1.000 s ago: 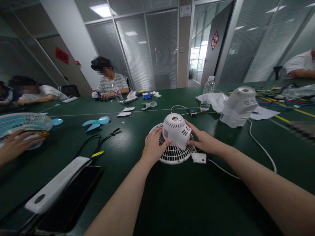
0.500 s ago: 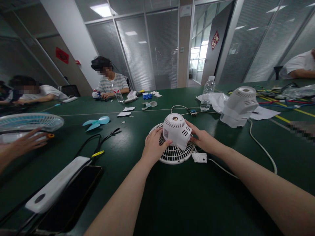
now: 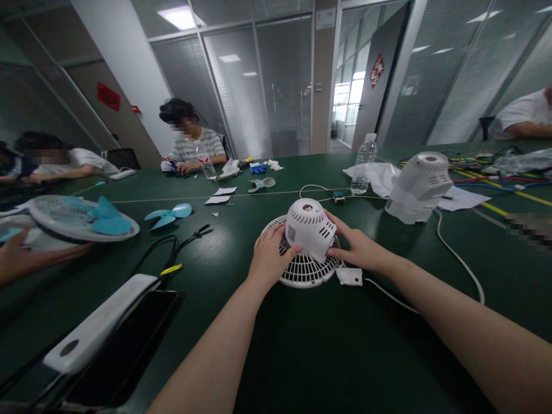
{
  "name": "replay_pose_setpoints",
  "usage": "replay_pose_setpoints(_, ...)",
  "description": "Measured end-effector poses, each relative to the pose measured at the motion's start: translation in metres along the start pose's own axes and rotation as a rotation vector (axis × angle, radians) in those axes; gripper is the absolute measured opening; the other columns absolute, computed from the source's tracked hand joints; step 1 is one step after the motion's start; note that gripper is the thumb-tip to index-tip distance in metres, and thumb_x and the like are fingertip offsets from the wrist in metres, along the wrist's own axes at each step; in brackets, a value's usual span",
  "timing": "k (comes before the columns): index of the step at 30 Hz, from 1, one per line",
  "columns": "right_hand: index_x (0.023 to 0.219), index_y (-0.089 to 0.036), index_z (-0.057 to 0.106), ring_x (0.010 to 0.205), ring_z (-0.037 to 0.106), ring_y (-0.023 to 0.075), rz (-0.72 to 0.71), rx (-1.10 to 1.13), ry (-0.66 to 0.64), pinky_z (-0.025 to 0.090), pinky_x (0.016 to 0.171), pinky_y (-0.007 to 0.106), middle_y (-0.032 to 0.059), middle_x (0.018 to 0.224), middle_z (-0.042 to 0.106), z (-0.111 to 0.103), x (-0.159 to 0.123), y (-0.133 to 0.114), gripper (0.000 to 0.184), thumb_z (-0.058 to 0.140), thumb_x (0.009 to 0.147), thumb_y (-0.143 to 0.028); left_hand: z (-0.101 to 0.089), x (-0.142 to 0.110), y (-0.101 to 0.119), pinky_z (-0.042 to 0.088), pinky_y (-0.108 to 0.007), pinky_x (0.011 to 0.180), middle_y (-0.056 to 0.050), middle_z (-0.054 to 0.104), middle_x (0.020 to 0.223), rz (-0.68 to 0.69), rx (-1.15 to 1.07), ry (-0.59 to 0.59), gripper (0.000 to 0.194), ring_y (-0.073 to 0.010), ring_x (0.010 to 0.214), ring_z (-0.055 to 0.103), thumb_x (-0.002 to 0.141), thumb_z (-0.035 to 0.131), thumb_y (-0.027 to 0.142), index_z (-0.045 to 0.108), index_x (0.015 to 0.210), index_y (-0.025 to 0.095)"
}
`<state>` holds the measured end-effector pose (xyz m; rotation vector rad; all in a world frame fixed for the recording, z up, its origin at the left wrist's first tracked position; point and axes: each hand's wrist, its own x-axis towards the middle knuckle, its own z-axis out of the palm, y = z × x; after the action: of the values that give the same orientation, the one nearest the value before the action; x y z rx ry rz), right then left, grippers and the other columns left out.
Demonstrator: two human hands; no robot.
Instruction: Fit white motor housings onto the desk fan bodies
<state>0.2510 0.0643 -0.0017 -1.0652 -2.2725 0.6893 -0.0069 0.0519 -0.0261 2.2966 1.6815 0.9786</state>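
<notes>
A white fan motor housing (image 3: 311,227) with vent slots sits over a round white fan grille (image 3: 304,275) on the green table. My left hand (image 3: 272,256) grips the housing's left side, thumb on its front. On the right side my right hand (image 3: 351,244) holds the same housing, its thumb near the lower edge. A small white piece with a hole (image 3: 350,276) lies beside the grille, and a white cable runs from it under my right forearm. The fingers' far ends are hidden behind the housing.
At left, a co-worker's hand (image 3: 15,253) holds a fan grille with blue blades (image 3: 111,218). Near me lie a white power strip (image 3: 101,322) and a phone (image 3: 125,351). A loose blue fan blade (image 3: 168,215), a water bottle (image 3: 363,165) and another white housing (image 3: 418,187) stand farther back.
My hands keep hold of the housing; my right thumb has shifted slightly left along it. At left, the co-worker's grille has tilted and moved right, showing blue blades.
</notes>
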Motion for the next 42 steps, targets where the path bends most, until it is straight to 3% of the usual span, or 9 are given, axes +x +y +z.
replay_pose_setpoints(6, 0.155, -0.031, 0.005, 0.122, 0.058, 0.0315, 0.049, -0.038, 0.024, 0.042, 0.106, 0.059, 0.0091, 0.131, 0.063, 0.0016, 0.0034, -0.0025, 0.093, 0.066, 0.084, -0.032, 0.0001, 0.0007, -0.001, 0.036, -0.053, 0.11, -0.008, 0.052, 0.14, 0.002, 0.004, -0.003, 0.053, -0.0309, 0.129, 0.047, 0.085, 0.06, 0.042, 0.049, 0.132, 0.023)
replay_pose_setpoints(15, 0.154, -0.033, 0.008, 0.119, 0.059, 0.035, 0.061, -0.054, 0.051, 0.045, 0.101, 0.064, 0.0109, 0.131, 0.062, 0.0045, 0.0036, 0.0024, 0.095, 0.069, 0.082, -0.033, -0.0009, 0.0, 0.0001, 0.036, -0.051, 0.11, -0.008, 0.051, 0.141, 0.007, 0.018, -0.008, 0.052, -0.0294, 0.129, 0.047, 0.085, 0.06, 0.043, 0.048, 0.132, 0.024)
replay_pose_setpoints(23, 0.154, -0.032, 0.007, 0.123, 0.057, 0.0314, -0.008, -0.035, 0.027, 0.043, 0.105, 0.058, 0.009, 0.135, 0.059, 0.0025, 0.0015, -0.001, 0.093, 0.067, 0.083, -0.037, -0.001, -0.0008, 0.0012, 0.035, -0.05, 0.11, -0.009, 0.05, 0.142, 0.004, 0.036, -0.009, 0.055, -0.0294, 0.131, 0.045, 0.086, 0.059, 0.044, 0.046, 0.134, 0.023)
replay_pose_setpoints(30, 0.154, -0.029, 0.011, 0.122, 0.057, 0.0343, 0.014, -0.057, 0.071, 0.043, 0.104, 0.06, 0.0118, 0.134, 0.059, 0.0066, 0.0001, -0.0013, 0.103, 0.075, 0.075, -0.043, -0.0014, -0.0008, 0.0023, 0.033, -0.05, 0.111, -0.01, 0.05, 0.142, 0.002, 0.041, -0.025, 0.058, -0.0295, 0.132, 0.044, 0.086, 0.058, 0.047, 0.045, 0.136, 0.022)
replay_pose_setpoints(42, 0.153, -0.032, 0.014, 0.123, 0.057, 0.0334, 0.031, -0.037, 0.084, 0.043, 0.104, 0.061, 0.0114, 0.138, 0.056, 0.0074, -0.0007, -0.006, 0.097, 0.074, 0.077, -0.037, -0.0012, 0.0001, 0.0006, 0.035, -0.05, 0.11, -0.008, 0.05, 0.142, 0.012, 0.039, -0.024, 0.055, -0.0296, 0.13, 0.046, 0.086, 0.058, 0.048, 0.046, 0.135, 0.024)
